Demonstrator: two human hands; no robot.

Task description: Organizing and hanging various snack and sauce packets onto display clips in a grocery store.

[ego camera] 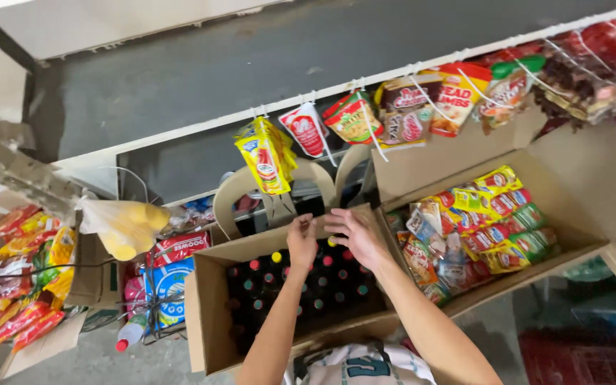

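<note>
Forearms come up from bottom edge, over a white jersey (365, 367) with teal print. Left hand (302, 241) and right hand (356, 235) both hover over the far end of an open cardboard box (204, 314) packed with dark bottles (301, 289), caps red, green, yellow. Left hand: fingers curled, tips pinched together near the far flap of the box; whether they grip a cap or something small, cannot tell. Right hand: fingers spread open, palm down, holding nothing, just above the red-capped bottles by the box's right wall.

Bottles stand upright in tight rows, filling the box. Judgement: to lift one cleanly, pinch the neck just under the cap and pull straight up, keeping the free hand flat on neighbouring caps so they don't ride up with it; rows are tight, so tilting would likely jam.

Right of it, touching: a second cardboard carton (572, 207) with colourful snack packets (479, 221) stacked on their sides. Above, sachets and pouches hang from a white rail (180, 128), a yellow pouch strip (267, 157) hanging nearest the hands. Left: yellow plastic bag (124, 224), blue-and-white pack (169, 285), a carton of red and yellow packets (23, 271) further left. A beige bag's loop handles (240, 185) stand behind the bottle box. Grey concrete floor (108, 353) below.
</note>
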